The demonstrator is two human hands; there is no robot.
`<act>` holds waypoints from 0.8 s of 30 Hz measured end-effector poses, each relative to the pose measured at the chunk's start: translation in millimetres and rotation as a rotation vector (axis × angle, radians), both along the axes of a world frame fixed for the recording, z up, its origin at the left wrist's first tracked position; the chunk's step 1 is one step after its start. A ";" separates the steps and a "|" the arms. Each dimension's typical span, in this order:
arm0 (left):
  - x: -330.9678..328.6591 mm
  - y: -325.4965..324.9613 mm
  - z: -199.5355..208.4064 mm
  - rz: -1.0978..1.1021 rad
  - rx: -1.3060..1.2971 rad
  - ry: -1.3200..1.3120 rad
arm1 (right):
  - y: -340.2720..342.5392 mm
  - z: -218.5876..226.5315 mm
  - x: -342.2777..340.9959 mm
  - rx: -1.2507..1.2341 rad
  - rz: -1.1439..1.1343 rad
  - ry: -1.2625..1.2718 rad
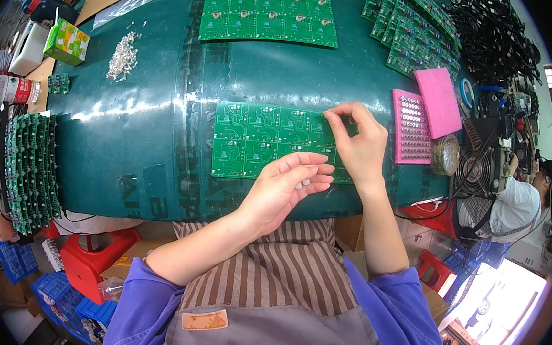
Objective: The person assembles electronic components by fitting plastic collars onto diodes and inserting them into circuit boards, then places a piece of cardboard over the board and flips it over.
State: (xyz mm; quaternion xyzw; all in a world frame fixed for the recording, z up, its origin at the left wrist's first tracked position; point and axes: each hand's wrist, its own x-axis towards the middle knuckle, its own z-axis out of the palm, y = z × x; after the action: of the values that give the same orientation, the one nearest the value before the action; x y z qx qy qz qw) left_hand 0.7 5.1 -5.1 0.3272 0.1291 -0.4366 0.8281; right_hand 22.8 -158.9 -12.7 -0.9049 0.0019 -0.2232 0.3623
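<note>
The left hand [281, 187] cups white components [302, 184] over the green circuit-board panel [246, 142]; the right hand [361, 148] pinches its fingers [347, 110] together there, on what one cannot tell.

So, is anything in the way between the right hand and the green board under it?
Nothing visible. The right hand is over the green board, its thumb and index fingertips near the far edge. The left hand, cupping small white pieces, is over the near edge, apart from those fingertips.
</note>
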 end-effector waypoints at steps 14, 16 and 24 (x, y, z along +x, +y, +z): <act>2.0 3.8 3.9 -0.146 0.063 -0.099 | -17.3 4.1 -3.3 -0.175 0.097 -0.075; 2.4 9.7 4.7 -0.233 0.099 -0.138 | -33.5 16.1 -2.4 -0.241 0.076 -0.053; -2.5 22.6 9.6 -0.370 0.155 0.144 | -192.3 38.7 5.4 -0.728 -0.686 0.411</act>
State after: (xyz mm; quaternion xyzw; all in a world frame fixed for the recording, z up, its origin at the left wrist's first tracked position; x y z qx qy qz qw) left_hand -1.8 27.7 4.5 0.3759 0.1587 -0.5922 0.6948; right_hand 28.2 -351.2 26.0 -0.9443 0.2908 -0.1336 -0.0761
